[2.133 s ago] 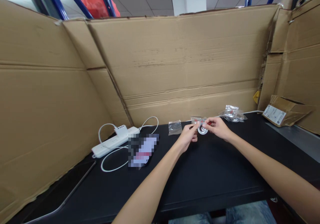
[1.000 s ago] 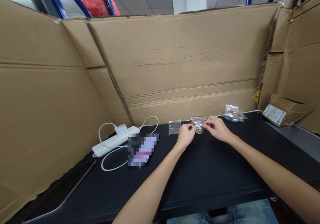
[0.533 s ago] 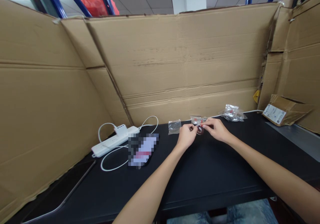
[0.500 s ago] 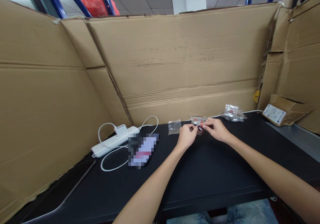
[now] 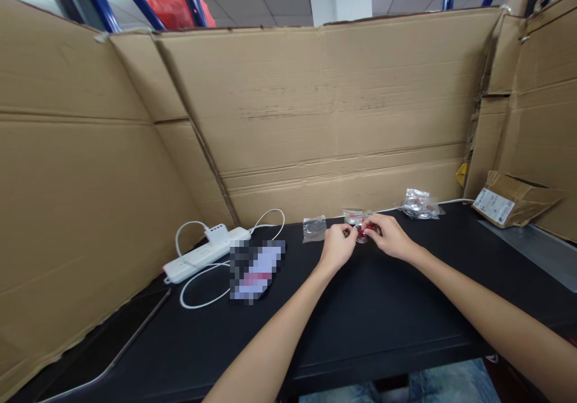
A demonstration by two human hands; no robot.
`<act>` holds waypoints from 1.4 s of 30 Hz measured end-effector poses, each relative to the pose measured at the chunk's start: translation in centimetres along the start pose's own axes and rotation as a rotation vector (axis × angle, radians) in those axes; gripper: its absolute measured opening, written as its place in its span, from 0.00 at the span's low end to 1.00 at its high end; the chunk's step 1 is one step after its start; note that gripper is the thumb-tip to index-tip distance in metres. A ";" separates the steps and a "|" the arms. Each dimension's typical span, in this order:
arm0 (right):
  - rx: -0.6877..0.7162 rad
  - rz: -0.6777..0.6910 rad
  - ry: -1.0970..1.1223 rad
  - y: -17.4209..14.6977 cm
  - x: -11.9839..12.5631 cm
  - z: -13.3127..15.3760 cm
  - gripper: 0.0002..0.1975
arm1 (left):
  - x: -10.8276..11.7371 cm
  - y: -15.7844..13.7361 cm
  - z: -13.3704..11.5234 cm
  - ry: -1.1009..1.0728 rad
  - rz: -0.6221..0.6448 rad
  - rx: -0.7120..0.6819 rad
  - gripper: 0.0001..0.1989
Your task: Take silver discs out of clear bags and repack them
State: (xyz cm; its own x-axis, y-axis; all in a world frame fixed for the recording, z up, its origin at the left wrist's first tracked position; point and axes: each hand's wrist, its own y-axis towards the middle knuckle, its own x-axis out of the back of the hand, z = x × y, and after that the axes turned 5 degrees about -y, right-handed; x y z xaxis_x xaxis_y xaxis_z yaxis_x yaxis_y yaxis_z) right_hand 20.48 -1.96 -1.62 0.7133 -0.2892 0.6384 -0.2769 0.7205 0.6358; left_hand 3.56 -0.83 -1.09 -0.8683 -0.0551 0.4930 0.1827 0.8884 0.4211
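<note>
Close together near the back of the black table, both my hands are over a small round item [image 5: 361,238] with dark red and shiny parts; its kind is too small to make out. My left hand [image 5: 338,245] is closed, thumb and fingers pinching its left side. The fingertips of my right hand [image 5: 386,233] are pinched on a small red piece [image 5: 368,227] at its upper right. Fingers cover much of both. Just behind them lies a clear plastic bag [image 5: 354,215] with red bits in it. To the left is a flat clear plastic bag [image 5: 314,229].
Further right, a heap of clear bags [image 5: 420,205] lies by the cardboard wall, and an open cardboard box [image 5: 518,199] stands beyond. On the left are a white power strip [image 5: 207,254], a white cable [image 5: 204,306], a blurred-out phone [image 5: 259,274] and a dark flat panel [image 5: 108,343].
My right fingers have shifted slightly and curled more over the round item. More red shows at their tips, and less of the dark ring is visible. My left hand has hardly moved.
</note>
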 end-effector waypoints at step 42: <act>-0.036 0.060 -0.200 -1.0 -2.1 0.7 0.08 | -1.2 -0.6 0.9 -0.103 0.033 0.066 0.14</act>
State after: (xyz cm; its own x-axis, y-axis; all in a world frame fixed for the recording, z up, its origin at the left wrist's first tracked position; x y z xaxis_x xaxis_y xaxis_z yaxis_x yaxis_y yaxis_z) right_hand 18.79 -2.56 -3.27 0.5532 -0.3621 0.7503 -0.2889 0.7613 0.5804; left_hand 4.05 -0.86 -2.63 -0.9057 0.0183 0.4235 0.1837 0.9173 0.3532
